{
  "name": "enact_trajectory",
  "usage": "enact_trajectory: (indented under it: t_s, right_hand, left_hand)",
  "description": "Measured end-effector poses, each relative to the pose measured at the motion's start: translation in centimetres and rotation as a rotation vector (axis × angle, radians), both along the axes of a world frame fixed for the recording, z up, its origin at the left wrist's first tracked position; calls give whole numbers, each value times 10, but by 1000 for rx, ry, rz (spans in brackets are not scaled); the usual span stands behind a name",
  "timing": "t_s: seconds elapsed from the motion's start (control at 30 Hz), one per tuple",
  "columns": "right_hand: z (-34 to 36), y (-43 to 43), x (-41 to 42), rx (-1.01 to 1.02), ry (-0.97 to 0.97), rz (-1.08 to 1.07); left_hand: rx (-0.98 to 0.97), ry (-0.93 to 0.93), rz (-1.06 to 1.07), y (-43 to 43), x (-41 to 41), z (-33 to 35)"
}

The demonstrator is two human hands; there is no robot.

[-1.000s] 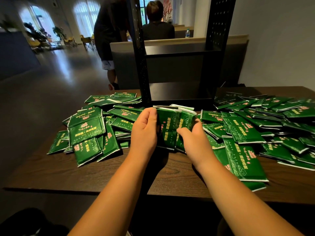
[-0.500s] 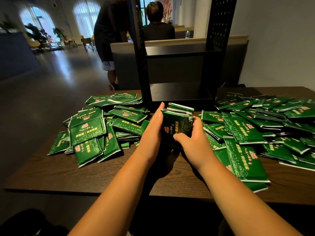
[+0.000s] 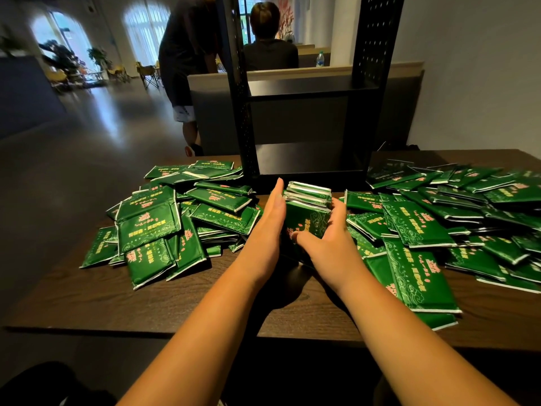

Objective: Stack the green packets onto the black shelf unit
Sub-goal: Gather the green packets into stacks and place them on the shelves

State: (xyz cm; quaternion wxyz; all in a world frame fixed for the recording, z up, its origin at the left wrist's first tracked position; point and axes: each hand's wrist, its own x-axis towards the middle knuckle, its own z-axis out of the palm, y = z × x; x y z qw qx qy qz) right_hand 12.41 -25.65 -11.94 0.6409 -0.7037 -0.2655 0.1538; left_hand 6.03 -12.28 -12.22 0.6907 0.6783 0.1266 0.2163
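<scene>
Over at 9 o'clock on the dark wooden table point(image 3: 181, 300) sits the left pile of green packets point(image 3: 164, 227), a loose heap with packets overlapping at all angles, most lying flat with the pink and gold print facing up. A few at the 11 o'clock edge of that pile reach right up to the foot of the black shelf unit point(image 3: 304, 118), which stands at the 12 o'clock side of the table with both of its visible shelves bare.

Dead centre, just in front of the shelf's base, is a stack of packets point(image 3: 307, 212), bunched together on edge so you mostly see the front face of the nearest one plus the white-trimmed top edges of the ones behind. The left hand point(image 3: 270, 230) is pressed flat against the stack's 9 o'clock side, fingers straight and pointing toward 12. The right hand point(image 3: 330, 238) wraps around the 3 o'clock side, thumb across the front face and fingers curled round the far side. So both hands are squeezing that stack between them. Can't really tell if the bottom of it is touching the table or lifted a bit, since the hands hide it.

From 1 to 4 o'clock the right pile of packets point(image 3: 439, 227) spreads out, bigger than the left one, running off toward the right side of the table, with one long packet point(image 3: 421, 276) lying near the front edge beside the right forearm.
</scene>
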Motion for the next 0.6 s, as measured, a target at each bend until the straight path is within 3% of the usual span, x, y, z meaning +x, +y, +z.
enact_trajectory:
  t_s: [0.17, 0.3, 0.6]
  right_hand:
    - [-1, 3, 1, -45, -46, -26]
    - [-1, 3, 4, 41, -15, -115]
    - [23, 2, 9, 99, 184, -200]
  left_hand:
    - [-2, 39, -2, -6, -1, 3]
    - [-60, -34, -49, -11, -12, 9]
    - [590, 180, -139, -6, -27, 27]
